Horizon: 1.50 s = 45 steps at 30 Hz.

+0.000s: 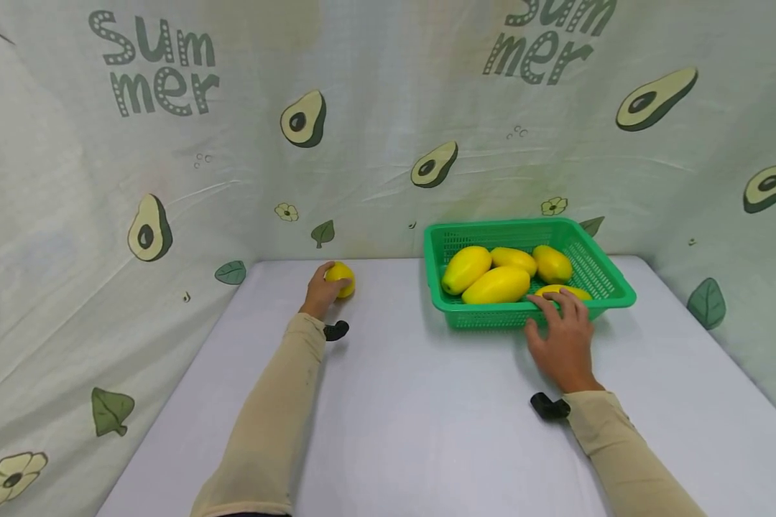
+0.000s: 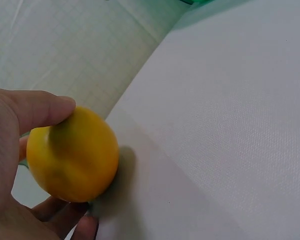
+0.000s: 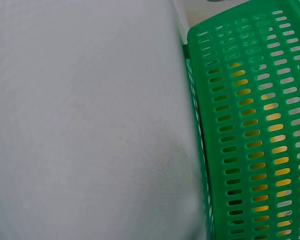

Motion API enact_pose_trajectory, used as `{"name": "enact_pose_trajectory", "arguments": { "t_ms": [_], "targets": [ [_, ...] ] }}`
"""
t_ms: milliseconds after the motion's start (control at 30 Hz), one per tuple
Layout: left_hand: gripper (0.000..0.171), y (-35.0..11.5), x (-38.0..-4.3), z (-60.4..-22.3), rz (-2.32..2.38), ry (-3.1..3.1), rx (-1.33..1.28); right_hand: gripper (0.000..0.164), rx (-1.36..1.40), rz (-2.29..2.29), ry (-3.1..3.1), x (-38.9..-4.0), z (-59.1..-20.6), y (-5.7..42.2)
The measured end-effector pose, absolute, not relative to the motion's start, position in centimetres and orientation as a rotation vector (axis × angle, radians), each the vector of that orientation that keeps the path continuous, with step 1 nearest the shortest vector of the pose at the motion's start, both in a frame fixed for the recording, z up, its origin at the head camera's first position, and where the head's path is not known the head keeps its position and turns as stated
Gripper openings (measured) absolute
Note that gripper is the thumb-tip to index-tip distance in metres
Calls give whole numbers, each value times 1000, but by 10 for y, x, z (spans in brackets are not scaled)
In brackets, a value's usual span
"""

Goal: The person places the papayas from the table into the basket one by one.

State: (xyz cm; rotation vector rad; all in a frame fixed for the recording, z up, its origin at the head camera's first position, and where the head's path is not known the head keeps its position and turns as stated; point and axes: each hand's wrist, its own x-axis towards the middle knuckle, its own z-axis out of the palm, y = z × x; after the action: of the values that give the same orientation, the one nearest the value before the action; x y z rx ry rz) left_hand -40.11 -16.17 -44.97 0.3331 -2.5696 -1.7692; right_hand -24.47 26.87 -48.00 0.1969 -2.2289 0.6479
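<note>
At the table's far left, my left hand (image 1: 323, 291) holds a smooth yellow fruit, rounded as seen end-on. The left wrist view shows this fruit (image 2: 72, 155) close up, with the thumb on its upper side and fingers behind and beneath it. My right hand (image 1: 562, 341) is at the near rim of a green plastic basket (image 1: 598, 273), its fingertips reaching the rim beside a yellow fruit (image 1: 572, 292) and the thumb spread apart outside. In the right wrist view the hand is out of frame; only the slotted basket wall (image 3: 225, 125) shows, with yellow behind it.
Several more oblong yellow fruits (image 1: 498, 284) lie in the basket. The basket stands at the back right of the white table (image 1: 414, 402). A pale cloth (image 1: 362, 179) printed with avocados and leaves rises behind the table and along its sides.
</note>
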Motion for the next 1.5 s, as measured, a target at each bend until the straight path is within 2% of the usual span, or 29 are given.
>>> {"name": "enact_pose_trajectory", "arguments": {
  "t_ms": [1133, 1500],
  "targets": [
    [64, -167, -398, -441, -2071, -2366, 174, 36, 190, 654, -2229, -244, -478, 268],
    [60, -167, -385, -432, -2280, -2219, -15, 36, 198, 648, -2209, -244, -483, 268]
  ]
}}
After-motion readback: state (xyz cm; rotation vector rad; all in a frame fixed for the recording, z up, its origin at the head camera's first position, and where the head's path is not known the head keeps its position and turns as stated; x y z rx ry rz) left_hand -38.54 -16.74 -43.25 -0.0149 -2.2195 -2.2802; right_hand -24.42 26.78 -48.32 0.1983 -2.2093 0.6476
